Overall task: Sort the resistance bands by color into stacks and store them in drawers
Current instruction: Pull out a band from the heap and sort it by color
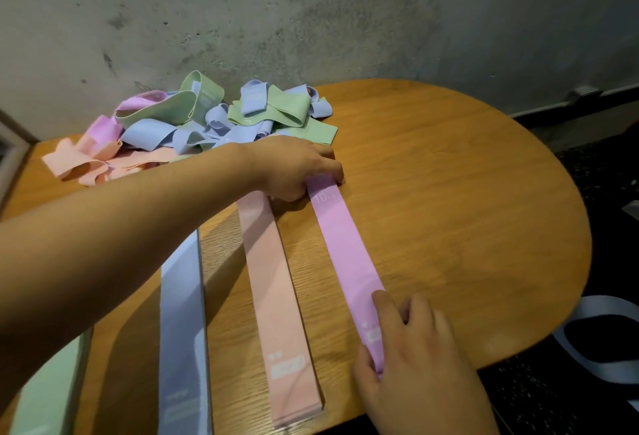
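A pink band (345, 248) marked "10 LB" lies flat and stretched out on the wooden table (466, 192). My left hand (297, 168) reaches across and pinches its far end. My right hand (411, 348) grips its near end, thumb under the band's edge. Left of it lie a flat peach stack (276, 296), a flat lilac-blue stack (181, 331) and a green stack (48, 389) at the table's near-left corner. A tangled heap of unsorted bands (207, 120) in green, blue, pink and peach sits at the back left.
A rough concrete wall (345, 19) rises behind the table. The table's rounded edge curves on the right, above a dark floor. A blue-grey band (608, 337) lies looped on the floor at the right. No drawers are in view.
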